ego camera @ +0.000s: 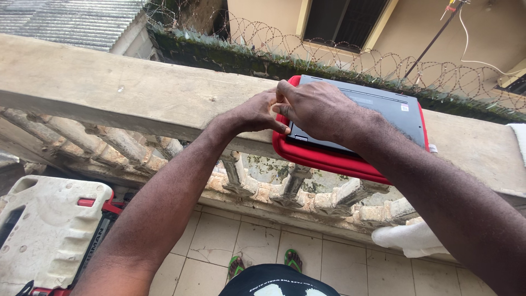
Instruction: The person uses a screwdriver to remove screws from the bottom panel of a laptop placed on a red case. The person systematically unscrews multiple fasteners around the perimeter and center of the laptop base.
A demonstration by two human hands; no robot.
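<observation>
Fingers of both hands pinched together at the near left corner of the grey laptop, lying in a red sleeve on the balcony ledge. Could slide off the ledge if pushed hard.

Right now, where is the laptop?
In the head view, the laptop lies right of centre on a red sleeve atop the concrete railing, both hands at its left corner.

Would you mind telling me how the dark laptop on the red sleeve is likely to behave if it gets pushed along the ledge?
The laptop looks like a stiff, flat slab, so it should slide rather than roll or tip. It lies on the soft red sleeve, which probably grips it somewhat. The sleeve overhangs the concrete balustrade edge, so a push toward the person may risk a fall.
</observation>
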